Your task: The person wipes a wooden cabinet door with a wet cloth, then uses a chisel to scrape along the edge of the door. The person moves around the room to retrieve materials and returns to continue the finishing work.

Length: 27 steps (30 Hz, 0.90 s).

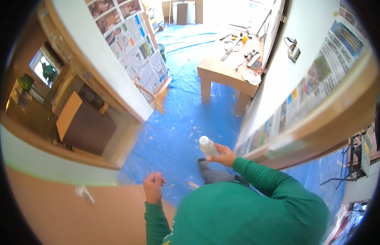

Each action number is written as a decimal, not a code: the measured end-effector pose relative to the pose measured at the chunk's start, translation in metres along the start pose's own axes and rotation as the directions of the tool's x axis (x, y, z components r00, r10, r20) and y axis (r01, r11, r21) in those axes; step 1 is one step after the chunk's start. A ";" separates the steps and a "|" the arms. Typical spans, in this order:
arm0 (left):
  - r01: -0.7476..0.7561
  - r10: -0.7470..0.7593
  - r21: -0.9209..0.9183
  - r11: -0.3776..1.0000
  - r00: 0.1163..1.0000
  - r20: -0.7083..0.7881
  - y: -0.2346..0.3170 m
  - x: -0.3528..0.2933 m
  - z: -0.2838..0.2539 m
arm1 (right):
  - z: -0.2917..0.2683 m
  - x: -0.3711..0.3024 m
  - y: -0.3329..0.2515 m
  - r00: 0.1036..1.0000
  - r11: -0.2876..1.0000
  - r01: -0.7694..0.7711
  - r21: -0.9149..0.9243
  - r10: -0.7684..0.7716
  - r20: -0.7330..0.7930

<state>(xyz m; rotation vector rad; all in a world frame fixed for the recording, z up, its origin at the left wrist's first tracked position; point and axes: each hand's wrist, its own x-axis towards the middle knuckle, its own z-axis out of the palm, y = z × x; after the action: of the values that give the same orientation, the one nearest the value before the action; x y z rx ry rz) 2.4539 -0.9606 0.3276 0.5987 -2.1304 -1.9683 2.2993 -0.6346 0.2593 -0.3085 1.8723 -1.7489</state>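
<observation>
A clear plastic bottle with a white cap is held upright, slightly tilted, in front of my body. The fingers and thumb of my right hand are wrapped around its lower part. My left hand hangs at the left with its fingers curled in, and nothing shows in it. Nearest to that hand is a brown door with a metal lever handle. Green sleeves cover both arms.
Blue plastic sheeting covers the floor. Ahead on the right stands a wooden workbench with tools on it. Newspaper covers part of the left wall. A doorway with a brown panel opens on the left; a wooden frame borders the right.
</observation>
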 end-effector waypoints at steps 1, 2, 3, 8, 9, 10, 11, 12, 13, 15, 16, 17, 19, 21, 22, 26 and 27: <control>-0.011 0.011 -0.016 1.000 1.000 0.022 0.000 0.026 0.005 | 0.000 0.033 0.001 1.000 1.000 0.017 0.003 -0.017 -0.014; -0.028 0.030 -0.039 0.999 0.999 0.045 0.002 0.052 0.008 | 0.000 0.065 -0.001 0.999 0.999 0.040 -0.002 -0.040 -0.030; -0.031 0.032 -0.012 0.999 0.997 0.065 0.005 0.079 0.009 | -0.003 0.099 -0.005 0.997 0.998 0.063 -0.008 -0.063 -0.046; 0.054 -0.057 0.022 0.998 0.987 0.148 0.034 0.205 0.015 | -0.014 0.232 -0.057 0.996 0.996 0.084 -0.008 -0.084 0.026; 0.028 -0.037 0.058 0.998 0.986 0.164 0.042 0.225 0.015 | -0.014 0.254 -0.067 0.995 0.996 0.087 -0.015 -0.086 0.051; -0.003 -0.013 0.087 0.996 0.984 0.179 0.053 0.243 0.016 | -0.017 0.277 -0.080 0.993 0.995 0.094 -0.029 -0.092 0.079; -0.035 0.014 0.109 0.993 0.982 0.189 0.062 0.261 0.019 | -0.021 0.299 -0.090 0.990 0.995 0.104 -0.005 -0.103 0.097; -0.054 0.038 0.076 0.996 0.981 0.190 0.071 0.277 0.028 | -0.023 0.319 -0.100 0.987 0.994 0.112 0.018 -0.113 0.113; -0.073 0.063 0.045 0.996 0.980 0.187 0.076 0.289 0.039 | -0.024 0.340 -0.108 0.984 0.992 0.120 0.043 -0.124 0.131; -0.003 -0.017 0.056 0.998 0.941 0.338 0.090 0.329 0.037 | -0.030 0.383 -0.126 0.984 0.993 0.115 0.032 -0.118 0.133; 0.080 -0.123 0.110 0.991 0.867 0.484 0.097 0.355 0.028 | -0.035 0.405 -0.131 0.986 0.994 0.108 0.027 -0.111 0.127; 0.146 -0.223 0.174 0.974 0.758 0.613 0.101 0.385 0.018 | -0.042 0.428 -0.131 0.987 0.992 0.128 -0.012 -0.126 0.099; 0.153 -0.147 0.055 0.987 0.693 0.706 0.102 0.452 0.000 | -0.056 0.478 -0.131 0.985 0.982 0.167 -0.089 -0.164 0.045; 0.193 -0.076 -0.076 0.978 0.673 0.736 0.099 0.529 -0.015 | -0.070 0.524 -0.145 0.975 0.970 0.222 -0.101 -0.219 0.043; 0.229 -0.057 -0.137 0.964 0.679 0.732 0.094 0.573 -0.020 | -0.077 0.546 -0.153 0.968 0.963 0.249 -0.102 -0.247 0.034; -0.091 0.007 0.078 0.993 0.691 0.723 0.152 0.721 0.056 | -0.103 0.622 -0.194 0.973 0.965 0.227 -0.128 -0.229 0.004; -0.191 0.074 0.072 0.979 0.660 0.748 0.156 0.758 0.079 | -0.108 0.642 -0.206 0.972 0.967 0.233 -0.102 -0.234 0.001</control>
<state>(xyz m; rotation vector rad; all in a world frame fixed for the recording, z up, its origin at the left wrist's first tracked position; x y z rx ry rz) 1.7119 -1.1903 0.3679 -0.4671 -2.6600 -2.2173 1.6734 -0.9034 0.3079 -0.5811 2.0046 -1.8102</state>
